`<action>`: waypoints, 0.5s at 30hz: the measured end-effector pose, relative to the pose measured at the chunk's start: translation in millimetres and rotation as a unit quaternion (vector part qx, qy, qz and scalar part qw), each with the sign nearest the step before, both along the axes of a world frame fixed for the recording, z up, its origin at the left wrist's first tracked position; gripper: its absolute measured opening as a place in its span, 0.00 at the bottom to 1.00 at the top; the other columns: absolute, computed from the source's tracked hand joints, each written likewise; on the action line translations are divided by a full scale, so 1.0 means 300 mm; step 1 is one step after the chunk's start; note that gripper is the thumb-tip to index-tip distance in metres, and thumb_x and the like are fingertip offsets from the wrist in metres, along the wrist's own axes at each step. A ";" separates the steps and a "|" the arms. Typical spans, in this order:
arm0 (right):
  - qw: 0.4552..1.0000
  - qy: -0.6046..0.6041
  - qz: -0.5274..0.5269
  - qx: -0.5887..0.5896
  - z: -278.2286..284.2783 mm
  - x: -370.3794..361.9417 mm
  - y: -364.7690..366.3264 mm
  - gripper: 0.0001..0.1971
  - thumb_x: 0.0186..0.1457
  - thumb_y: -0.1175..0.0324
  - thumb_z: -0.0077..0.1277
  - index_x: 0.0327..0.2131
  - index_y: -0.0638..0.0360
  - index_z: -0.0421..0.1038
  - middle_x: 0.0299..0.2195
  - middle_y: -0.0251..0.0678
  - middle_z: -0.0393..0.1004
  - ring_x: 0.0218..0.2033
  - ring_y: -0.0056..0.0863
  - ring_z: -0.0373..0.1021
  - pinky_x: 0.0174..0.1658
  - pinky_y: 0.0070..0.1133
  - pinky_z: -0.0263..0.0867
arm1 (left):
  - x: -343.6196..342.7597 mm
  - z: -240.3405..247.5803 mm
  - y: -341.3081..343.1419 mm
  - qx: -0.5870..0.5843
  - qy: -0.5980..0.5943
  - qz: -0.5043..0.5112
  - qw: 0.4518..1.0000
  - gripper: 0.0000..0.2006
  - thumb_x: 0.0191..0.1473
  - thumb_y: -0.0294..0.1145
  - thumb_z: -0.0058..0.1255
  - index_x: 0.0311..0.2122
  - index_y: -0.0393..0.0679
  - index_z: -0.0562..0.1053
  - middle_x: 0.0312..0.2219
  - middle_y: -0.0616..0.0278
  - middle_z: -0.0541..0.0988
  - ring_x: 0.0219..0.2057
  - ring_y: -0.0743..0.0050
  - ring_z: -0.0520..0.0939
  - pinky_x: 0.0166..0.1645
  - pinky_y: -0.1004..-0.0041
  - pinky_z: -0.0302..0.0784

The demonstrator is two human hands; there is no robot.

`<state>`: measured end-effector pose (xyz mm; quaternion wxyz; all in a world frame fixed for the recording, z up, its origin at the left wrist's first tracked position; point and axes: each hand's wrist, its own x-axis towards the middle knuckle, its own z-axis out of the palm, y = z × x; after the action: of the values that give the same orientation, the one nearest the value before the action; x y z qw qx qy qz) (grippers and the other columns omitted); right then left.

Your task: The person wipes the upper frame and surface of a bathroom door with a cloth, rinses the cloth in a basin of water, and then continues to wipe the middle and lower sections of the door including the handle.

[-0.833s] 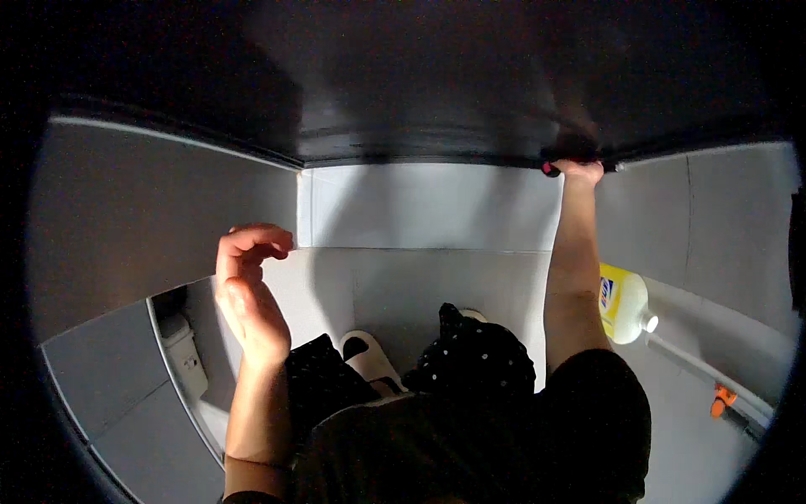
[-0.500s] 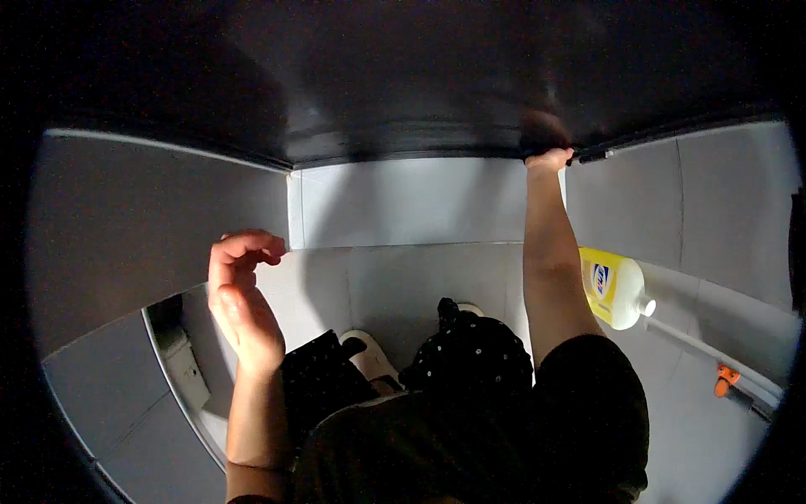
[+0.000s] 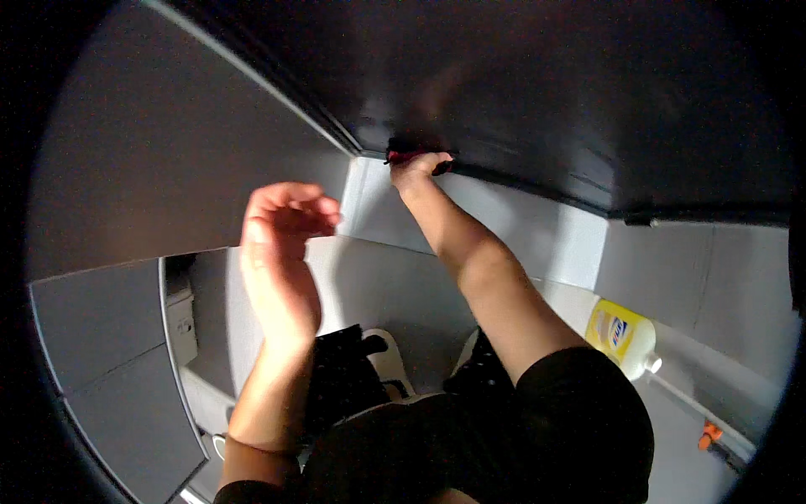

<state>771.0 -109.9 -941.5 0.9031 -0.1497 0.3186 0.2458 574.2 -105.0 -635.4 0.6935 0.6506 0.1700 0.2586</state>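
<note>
My right hand point(image 3: 417, 166) reaches up to the lower edge of a dark panel point(image 3: 537, 92) and presses a small red and black object point(image 3: 401, 156) against it; the object is mostly hidden by my fingers. My left hand point(image 3: 281, 244) is raised in front of me with its fingers curled and apart, holding nothing and touching nothing. Below, my feet in white slippers point(image 3: 388, 357) stand on the grey tiled floor.
A yellow plastic bottle point(image 3: 620, 334) with a white cap lies on a ledge at the right, near a small orange piece point(image 3: 709, 435). Grey walls point(image 3: 168, 151) close in at left, with a pale box-shaped fitting point(image 3: 180, 323) low on the left.
The view has swung to the right, so the dark panel's edge now slants. My right hand stays on the panel's edge. My left hand has risen slightly.
</note>
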 end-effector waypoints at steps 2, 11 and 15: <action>0.987 -0.066 -0.048 0.137 0.004 -0.021 0.096 0.47 0.47 0.23 0.19 0.61 0.47 0.52 0.61 0.32 0.54 0.62 0.37 0.49 0.64 0.34 0.39 | 0.009 0.004 0.013 0.009 0.015 0.012 1.000 0.27 0.60 0.58 0.27 0.39 0.41 0.68 0.31 0.59 0.74 0.34 0.69 0.74 0.42 0.70 0.66; 0.981 0.032 0.018 0.193 0.130 -0.082 0.232 0.40 0.51 0.32 0.21 0.59 0.48 0.56 0.61 0.34 0.54 0.62 0.40 0.48 0.62 0.43 0.40 | -0.027 -0.062 0.154 -0.243 0.009 0.108 0.964 0.17 0.60 0.47 0.35 0.25 0.47 0.64 0.17 0.70 0.58 0.20 0.79 0.58 0.28 0.75 0.55; 0.980 -0.003 0.095 0.173 0.281 -0.049 0.224 0.35 0.55 0.41 0.25 0.57 0.54 0.58 0.60 0.40 0.56 0.60 0.43 0.52 0.61 0.44 0.43 | 0.011 -0.079 0.197 -0.457 -0.024 0.091 0.884 0.15 0.59 0.43 0.37 0.23 0.48 0.61 0.16 0.72 0.53 0.19 0.80 0.54 0.25 0.76 0.50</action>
<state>756.2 -42.7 -857.3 0.8889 -0.0214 0.2533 0.3812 577.7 -45.7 -659.0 0.8912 0.2365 0.3117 0.2296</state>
